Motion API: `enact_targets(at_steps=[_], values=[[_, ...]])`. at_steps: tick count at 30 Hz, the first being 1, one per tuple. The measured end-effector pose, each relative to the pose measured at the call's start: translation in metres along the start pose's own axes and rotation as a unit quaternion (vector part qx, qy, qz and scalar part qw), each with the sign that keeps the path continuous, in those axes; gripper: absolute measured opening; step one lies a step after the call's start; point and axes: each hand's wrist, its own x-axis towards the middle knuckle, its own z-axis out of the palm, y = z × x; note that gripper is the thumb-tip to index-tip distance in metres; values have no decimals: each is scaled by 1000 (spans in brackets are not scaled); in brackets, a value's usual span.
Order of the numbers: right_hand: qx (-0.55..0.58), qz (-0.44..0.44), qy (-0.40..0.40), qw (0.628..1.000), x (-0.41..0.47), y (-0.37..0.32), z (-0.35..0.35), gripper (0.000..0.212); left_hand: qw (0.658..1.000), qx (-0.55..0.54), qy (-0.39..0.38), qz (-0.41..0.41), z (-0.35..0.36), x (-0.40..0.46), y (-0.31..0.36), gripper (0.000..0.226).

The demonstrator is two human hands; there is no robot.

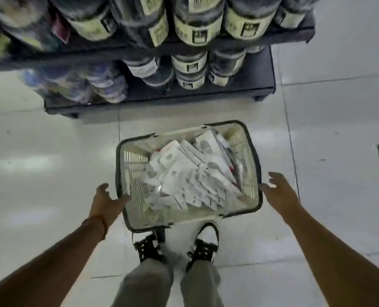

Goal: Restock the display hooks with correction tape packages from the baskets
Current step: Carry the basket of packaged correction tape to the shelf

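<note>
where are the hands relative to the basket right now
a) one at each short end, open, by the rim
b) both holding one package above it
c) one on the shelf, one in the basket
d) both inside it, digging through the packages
a: the left hand and right hand sit spread at opposite ends of the basket, holding none of the white packages inside.

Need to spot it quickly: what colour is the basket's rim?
Dark grey or black, on a cream basket; head view.
</note>
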Motion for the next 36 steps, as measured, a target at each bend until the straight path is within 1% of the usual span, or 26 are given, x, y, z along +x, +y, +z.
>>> enact_targets(at_steps=[2, 4, 5, 7, 8, 10, 12, 15, 18, 20, 23, 26, 28, 31, 33, 36], values=[[14, 5, -18, 1000, 36, 7, 19, 58, 999, -36, -5, 2, 15, 30, -10, 71], [17, 3, -28, 999, 62, 6, 36, 52, 996, -85, -22, -7, 27, 58, -18, 58], [15, -11, -11, 1000, 72, 11, 44, 46, 993, -115, -33, -7, 32, 68, -25, 60], [15, -26, 28, 999, 77, 18, 54, 35, 984, -168, -59, -13, 38, 76, -34, 73], [23, -26, 36, 999, 76, 18, 56, 31, 981, -177, -73, -15, 38, 77, -34, 80], [50, -8, 32, 998, 74, 15, 54, 30, 980, -183, -81, -17, 34, 75, -27, 86], [65, 13, 23, 998, 63, 9, 46, 33, 980, -172, -95, -10, 23, 67, -15, 87], [71, 17, 7, 997, 24, -6, 23, 35, 981, -157, -113, -7, -10, 37, 8, 85], [80, 12, -20, 997, -47, -33, -7, 36, 981, -149, -127, -3, -66, -17, 30, 82], [94, -9, -34, 995, -106, -61, -30, 37, 980, -156, -124, 4, -113, -64, 47, 78], [116, -26, -61, 991, -195, -110, -58, 38, 979, -178, -97, 13, -194, -136, 66, 69], [141, -34, -76, 986, -277, -162, -69, 37, 974, -217, -54, 30, -281, -202, 73, 56], [140, -44, -80, 986, -322, -196, -65, 37, 969, -242, -25, 41, -332, -237, 65, 50], [109, -83, -75, 988, -383, -255, -42, 33, 958, -283, 11, 47, -407, -272, 45, 50], [77, -119, -69, 987, -418, -296, -18, 34, 951, -302, 33, 58, -456, -278, 27, 47], [51, -140, -64, 987, -461, -355, 30, 35, 944, -320, 53, 55, -531, -268, 2, 45]])
